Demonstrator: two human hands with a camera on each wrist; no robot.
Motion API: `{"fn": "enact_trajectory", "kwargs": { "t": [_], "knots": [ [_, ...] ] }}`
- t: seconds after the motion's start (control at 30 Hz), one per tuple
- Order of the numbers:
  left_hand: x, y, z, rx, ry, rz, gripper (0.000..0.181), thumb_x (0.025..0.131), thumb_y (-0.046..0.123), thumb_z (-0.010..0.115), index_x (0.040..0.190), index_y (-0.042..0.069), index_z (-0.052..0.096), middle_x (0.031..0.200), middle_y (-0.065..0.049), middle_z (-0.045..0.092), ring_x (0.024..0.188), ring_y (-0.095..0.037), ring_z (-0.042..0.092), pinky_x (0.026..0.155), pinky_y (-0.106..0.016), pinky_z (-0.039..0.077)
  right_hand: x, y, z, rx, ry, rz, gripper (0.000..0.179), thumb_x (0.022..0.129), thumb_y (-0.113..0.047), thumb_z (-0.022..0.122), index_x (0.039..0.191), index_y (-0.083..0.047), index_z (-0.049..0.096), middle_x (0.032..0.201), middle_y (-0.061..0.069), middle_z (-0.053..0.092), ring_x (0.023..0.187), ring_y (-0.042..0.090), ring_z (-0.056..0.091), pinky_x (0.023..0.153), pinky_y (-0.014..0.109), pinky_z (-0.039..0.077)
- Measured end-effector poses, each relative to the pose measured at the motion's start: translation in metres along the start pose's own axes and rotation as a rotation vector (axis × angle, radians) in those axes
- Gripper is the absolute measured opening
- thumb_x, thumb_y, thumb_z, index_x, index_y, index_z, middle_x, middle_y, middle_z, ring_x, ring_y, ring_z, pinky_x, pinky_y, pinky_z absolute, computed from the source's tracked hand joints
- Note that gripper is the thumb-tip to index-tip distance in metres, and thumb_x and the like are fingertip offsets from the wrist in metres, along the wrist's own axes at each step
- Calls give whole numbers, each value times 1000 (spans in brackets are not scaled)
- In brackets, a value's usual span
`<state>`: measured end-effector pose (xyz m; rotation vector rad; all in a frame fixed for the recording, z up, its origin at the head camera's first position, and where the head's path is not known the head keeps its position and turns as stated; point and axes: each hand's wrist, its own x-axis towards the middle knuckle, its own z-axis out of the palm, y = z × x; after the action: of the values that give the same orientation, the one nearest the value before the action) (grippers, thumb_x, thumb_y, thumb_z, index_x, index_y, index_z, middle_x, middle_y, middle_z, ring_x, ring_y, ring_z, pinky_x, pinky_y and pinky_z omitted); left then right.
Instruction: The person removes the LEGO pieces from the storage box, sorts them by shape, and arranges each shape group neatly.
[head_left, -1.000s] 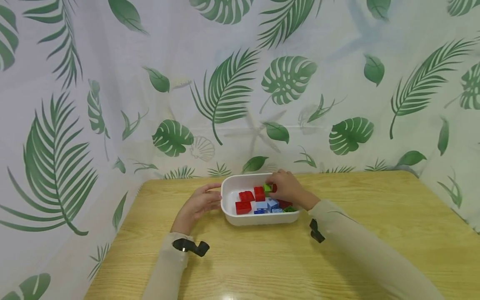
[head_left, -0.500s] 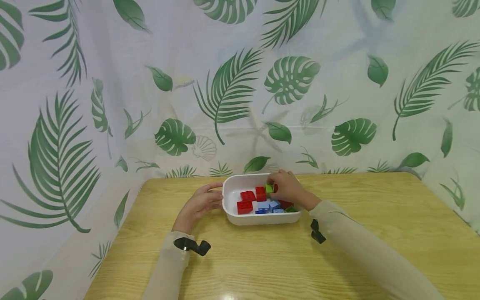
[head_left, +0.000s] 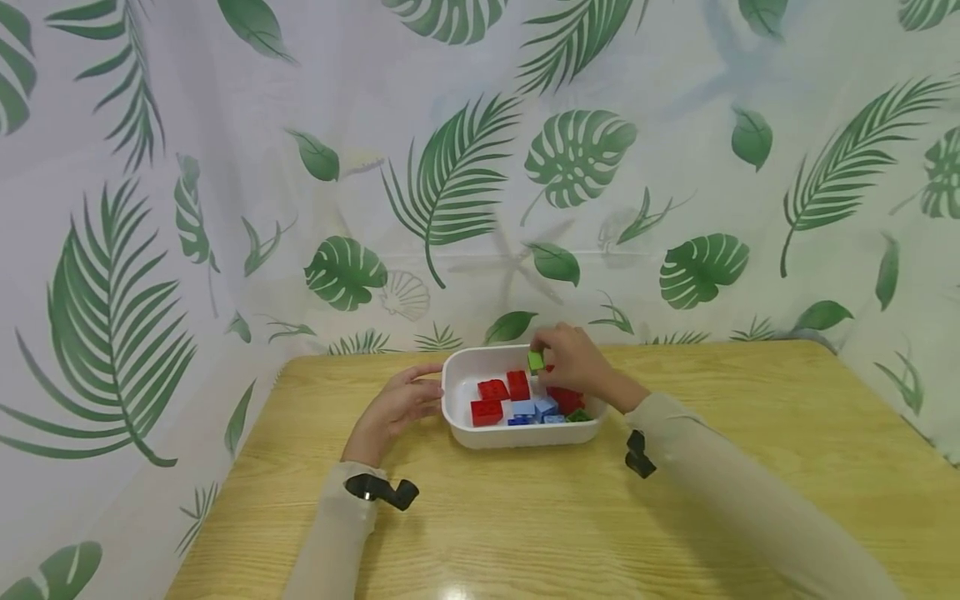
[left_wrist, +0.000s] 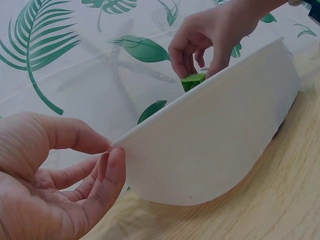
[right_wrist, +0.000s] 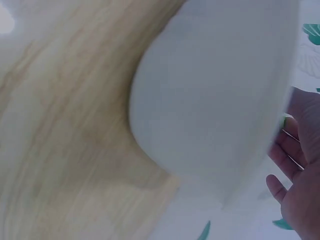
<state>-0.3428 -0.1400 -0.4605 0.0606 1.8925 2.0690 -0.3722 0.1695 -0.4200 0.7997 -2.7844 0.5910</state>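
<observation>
A white container [head_left: 525, 437] stands on the table with toy building bricks in it. My left hand [head_left: 399, 408] is at its left end; in the left wrist view, curled fingers and thumb pinch the container's rim [left_wrist: 150, 125]. Over the container's far right part, my right hand [head_left: 573, 362] pinches a lime green brick [head_left: 536, 361] between thumb and fingers. That brick [left_wrist: 192, 81] shows just above the rim in the left wrist view. In the right wrist view the container's wall hides most of what the right hand [right_wrist: 305, 165] holds.
Inside lie red bricks [head_left: 487, 412], light blue bricks [head_left: 546, 407], a dark blue brick [head_left: 519, 422] and a dark green piece [head_left: 577, 415]. The wooden table [head_left: 495, 517] meets a leaf-patterned cloth [head_left: 465, 308] right behind the container.
My right hand has lifted slightly with the lime green brick, bringing it up from among the other bricks. More red bricks show beneath it. The left hand stays at the container.
</observation>
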Motion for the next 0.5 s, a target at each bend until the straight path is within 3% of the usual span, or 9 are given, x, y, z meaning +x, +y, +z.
{"fn": "enact_trajectory", "kwargs": {
  "t": [0.1, 0.33, 0.5],
  "knots": [
    [-1, 0, 0, -3, -10, 4, 54, 97, -3, 56, 149, -2, 43, 122, -19, 65, 92, -15, 66, 79, -26, 57, -2, 0, -10, -10, 36, -33, 32, 74, -12, 86, 101, -6, 70, 98, 8, 72, 92, 28, 57, 85, 43, 50],
    [-5, 1, -2, -28, -80, 54, 52, 95, 0, 58, 146, -1, 47, 114, -11, 68, 94, -14, 66, 80, -26, 58, -10, 4, -38, 0, 81, -8, 32, 75, -11, 86, 104, -5, 71, 100, 9, 72, 96, 28, 56, 87, 44, 49],
    [-3, -1, -1, -11, -33, 25, 53, 95, -1, 59, 147, 0, 47, 119, -15, 68, 95, -15, 67, 82, -28, 58, -19, 23, -57, -77, 126, -15, 35, 75, -11, 86, 105, -3, 72, 101, 11, 72, 97, 29, 58, 88, 47, 50]
  ]
}}
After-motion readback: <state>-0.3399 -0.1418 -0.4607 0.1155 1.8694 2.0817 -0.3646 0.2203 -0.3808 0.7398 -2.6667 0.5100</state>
